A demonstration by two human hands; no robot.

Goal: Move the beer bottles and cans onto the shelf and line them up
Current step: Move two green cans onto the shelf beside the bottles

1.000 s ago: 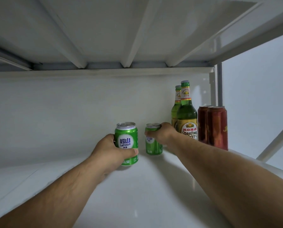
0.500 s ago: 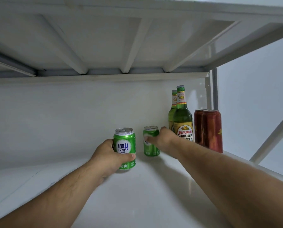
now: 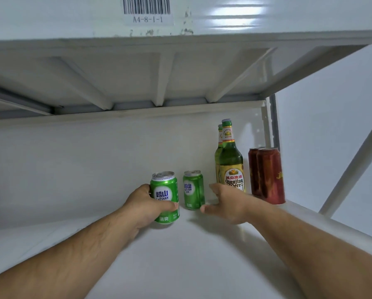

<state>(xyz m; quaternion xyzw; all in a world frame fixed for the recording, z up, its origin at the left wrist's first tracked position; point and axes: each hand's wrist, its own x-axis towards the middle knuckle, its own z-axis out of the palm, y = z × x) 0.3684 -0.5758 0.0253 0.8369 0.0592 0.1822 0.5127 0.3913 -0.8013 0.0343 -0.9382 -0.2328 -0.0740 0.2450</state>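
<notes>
Left hand (image 3: 145, 205): grip wrapped round near green can (image 3: 164, 196), held upright at shelf (image 3: 180, 255) surface. Right hand (image 3: 227, 203): grip wide, fingers loose, just beside second green can (image 3: 193, 189), contact not discernible. Two green bottles (image 3: 230, 160) and two red cans (image 3: 268, 175) lined up at right end.

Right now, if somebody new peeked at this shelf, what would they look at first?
Probably the left hand gripping a bright green can in the middle of the white shelf. Just right of it stands a second green can, with the open right hand beside it. Farther right, near the shelf's end, two green bottles stand one behind the other, then two red cans.
</notes>
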